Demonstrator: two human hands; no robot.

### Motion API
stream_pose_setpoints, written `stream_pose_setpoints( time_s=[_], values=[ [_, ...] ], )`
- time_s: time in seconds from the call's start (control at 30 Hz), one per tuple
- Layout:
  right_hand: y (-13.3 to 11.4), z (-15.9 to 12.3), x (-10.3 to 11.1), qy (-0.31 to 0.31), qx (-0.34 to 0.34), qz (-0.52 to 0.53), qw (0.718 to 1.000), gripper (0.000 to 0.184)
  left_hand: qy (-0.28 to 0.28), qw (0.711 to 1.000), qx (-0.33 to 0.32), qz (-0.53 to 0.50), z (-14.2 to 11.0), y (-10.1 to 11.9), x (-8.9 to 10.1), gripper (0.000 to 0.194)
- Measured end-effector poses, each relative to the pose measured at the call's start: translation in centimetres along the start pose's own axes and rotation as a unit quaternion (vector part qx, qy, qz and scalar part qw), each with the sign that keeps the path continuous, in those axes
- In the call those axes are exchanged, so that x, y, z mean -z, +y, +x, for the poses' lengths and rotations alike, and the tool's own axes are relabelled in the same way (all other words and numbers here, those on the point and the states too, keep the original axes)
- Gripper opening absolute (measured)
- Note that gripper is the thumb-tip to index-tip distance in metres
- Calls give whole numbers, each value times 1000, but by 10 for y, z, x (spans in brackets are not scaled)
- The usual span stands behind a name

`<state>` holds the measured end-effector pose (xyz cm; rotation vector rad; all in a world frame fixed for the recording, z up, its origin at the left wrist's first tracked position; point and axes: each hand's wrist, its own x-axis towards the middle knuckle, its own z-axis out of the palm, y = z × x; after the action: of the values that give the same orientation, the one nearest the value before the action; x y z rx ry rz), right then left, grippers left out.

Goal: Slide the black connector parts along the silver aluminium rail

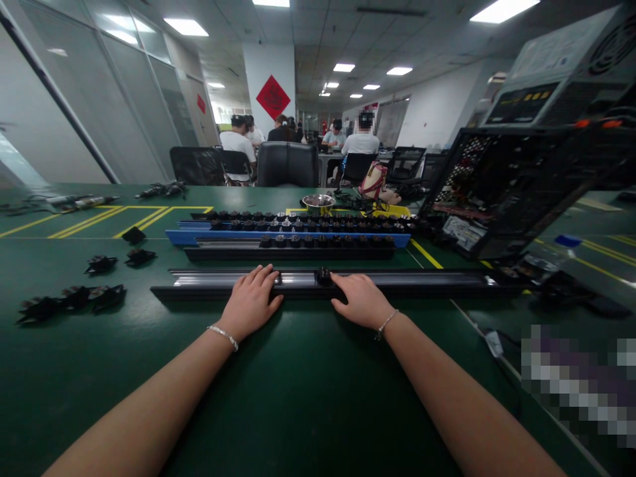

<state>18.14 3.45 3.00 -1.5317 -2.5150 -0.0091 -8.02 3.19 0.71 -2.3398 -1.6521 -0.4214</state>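
Observation:
A long black rail [427, 281] with a shiny silver channel lies crosswise on the green table. My left hand [252, 301] rests over its left-middle part, fingers stretched and flat, fingertips on the channel and the thumb along the front edge. In the channel near the middle sits a small black block-like part [324, 275]. The index fingertip of my right hand [365, 298] touches that part's right side; its thumb is apart, at the front wall of the rail. Whatever lies beneath my left palm is hidden.
Behind lie a blue rail [238, 237] and black rails with several small parts. Loose black parts [102, 264] lie at left. A metal bowl [318, 201] stands farther back. An open computer case [497, 179] rises at right, near a cable [494, 344]. People sit beyond.

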Motion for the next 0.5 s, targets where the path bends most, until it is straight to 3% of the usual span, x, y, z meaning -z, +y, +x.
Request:
stream_pose_setpoints(
  time_s=[0.5],
  values=[
    [-4, 0, 1, -9, -10, -2, 1000, 59, 8, 1000, 2, -4, -1, 1, 1, 51]
  ],
)
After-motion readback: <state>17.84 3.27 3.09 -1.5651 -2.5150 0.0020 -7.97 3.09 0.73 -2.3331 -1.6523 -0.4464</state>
